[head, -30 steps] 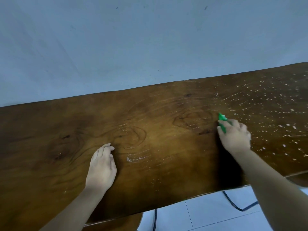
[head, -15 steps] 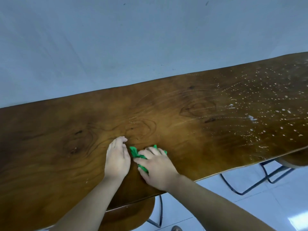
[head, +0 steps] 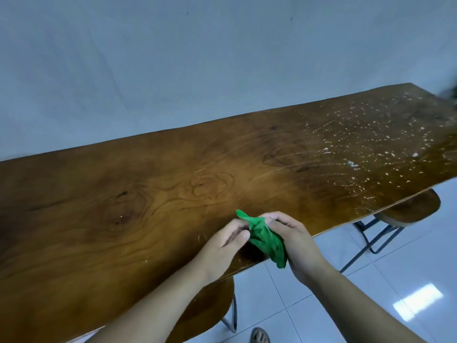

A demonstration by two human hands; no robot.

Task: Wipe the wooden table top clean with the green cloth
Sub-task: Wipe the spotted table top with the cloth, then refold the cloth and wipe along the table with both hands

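Two hands, left hand (head: pixel 226 243), right hand (head: pixel 295 240), fingers pinching one green cloth (head: pixel 265 240), one table (head: pixel 123 206)

One wooden table (head: pixel 148 194), one green cloth (head: pixel 265 240), two stools (head: pixel 410 210), two hands (head: pixel 264 246)

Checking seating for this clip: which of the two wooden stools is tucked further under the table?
The stool directly below the hands; only its front edge pokes out from under the table. The right-hand stool shows more of its seat.
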